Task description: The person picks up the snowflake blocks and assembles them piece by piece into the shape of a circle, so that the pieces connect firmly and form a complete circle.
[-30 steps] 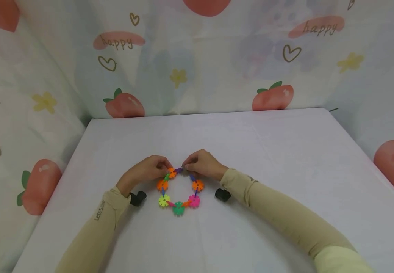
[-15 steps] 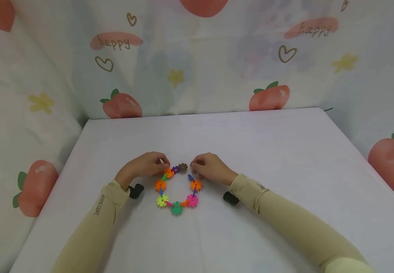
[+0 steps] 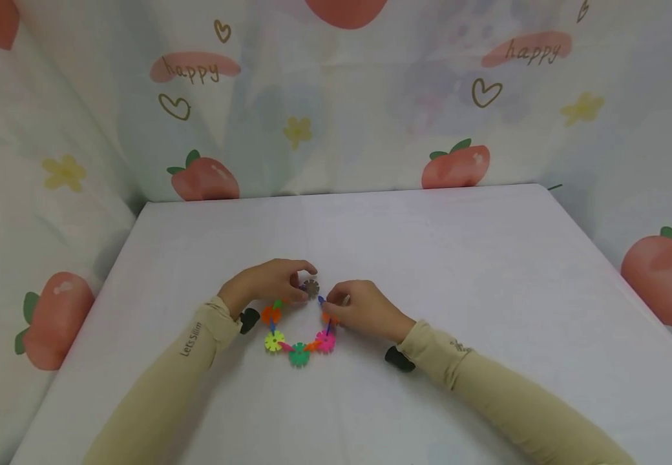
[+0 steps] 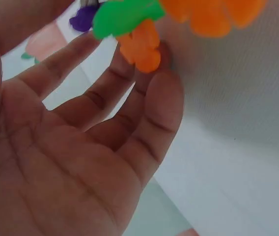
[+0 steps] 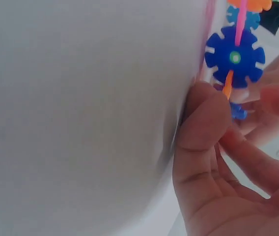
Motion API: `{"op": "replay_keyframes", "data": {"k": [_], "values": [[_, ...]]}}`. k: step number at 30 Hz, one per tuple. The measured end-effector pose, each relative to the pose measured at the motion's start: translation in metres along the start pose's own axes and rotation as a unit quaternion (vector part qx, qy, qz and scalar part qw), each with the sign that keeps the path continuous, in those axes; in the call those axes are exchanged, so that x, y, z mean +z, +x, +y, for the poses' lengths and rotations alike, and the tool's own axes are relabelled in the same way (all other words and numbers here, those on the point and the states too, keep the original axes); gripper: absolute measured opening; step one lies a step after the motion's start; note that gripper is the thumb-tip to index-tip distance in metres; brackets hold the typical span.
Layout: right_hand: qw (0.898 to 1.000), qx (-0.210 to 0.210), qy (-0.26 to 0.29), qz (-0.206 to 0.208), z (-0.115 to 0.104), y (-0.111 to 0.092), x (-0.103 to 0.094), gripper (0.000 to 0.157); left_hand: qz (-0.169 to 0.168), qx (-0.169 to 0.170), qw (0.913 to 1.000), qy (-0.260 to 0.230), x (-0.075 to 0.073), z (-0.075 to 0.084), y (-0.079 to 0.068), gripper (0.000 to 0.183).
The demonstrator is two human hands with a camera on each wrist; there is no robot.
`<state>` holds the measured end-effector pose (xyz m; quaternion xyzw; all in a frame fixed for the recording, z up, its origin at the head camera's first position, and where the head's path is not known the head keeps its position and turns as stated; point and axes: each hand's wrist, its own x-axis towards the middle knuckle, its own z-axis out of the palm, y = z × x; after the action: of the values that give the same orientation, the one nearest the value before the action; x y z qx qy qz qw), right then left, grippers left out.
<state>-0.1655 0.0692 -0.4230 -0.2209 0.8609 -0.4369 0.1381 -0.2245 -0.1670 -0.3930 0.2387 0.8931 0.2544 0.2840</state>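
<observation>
A curved chain of slotted plastic discs in several colours lies in the head view, including a green disc (image 3: 299, 354), a yellow disc (image 3: 274, 341) and a pink disc (image 3: 325, 341). My left hand (image 3: 272, 282) spans the brown disc (image 3: 311, 288) at one end, thumb and index finger apart. Its other fingers touch a small orange disc (image 4: 144, 46) in the left wrist view. My right hand (image 3: 365, 310) pinches the orange disc (image 3: 330, 317) near the other end, beside a blue end disc (image 3: 321, 299). A narrow gap separates the brown and blue ends.
A white cloth covers the table (image 3: 458, 278). A fruit-printed curtain (image 3: 365, 103) hangs behind it and at the sides. Black devices sit at both wrists, one of them a black camera (image 3: 399, 359) under the right wrist.
My right hand first let go of the brown disc and moved right, then came down to the orange disc near the blue end. My left hand has moved right over the brown disc.
</observation>
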Motion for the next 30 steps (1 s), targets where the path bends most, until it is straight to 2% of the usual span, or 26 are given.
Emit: {"op": "replay_keyframes", "data": {"k": [5, 15, 30], "values": [[1.000, -0.010, 0.010, 0.005, -0.002, -0.001, 0.005, 0.012, 0.010, 0.017, 0.9996, 0.017, 0.005, 0.002, 0.001, 0.040], [0.999, -0.035, -0.006, 0.020, -0.003, 0.002, 0.009, 0.009, 0.028, 0.060, 0.9976, 0.021, 0.012, -0.003, 0.001, 0.032], [0.998, -0.050, -0.034, 0.026, -0.006, 0.006, 0.010, 0.011, 0.040, 0.079, 0.9953, 0.039, 0.016, -0.001, -0.005, 0.031]]}}
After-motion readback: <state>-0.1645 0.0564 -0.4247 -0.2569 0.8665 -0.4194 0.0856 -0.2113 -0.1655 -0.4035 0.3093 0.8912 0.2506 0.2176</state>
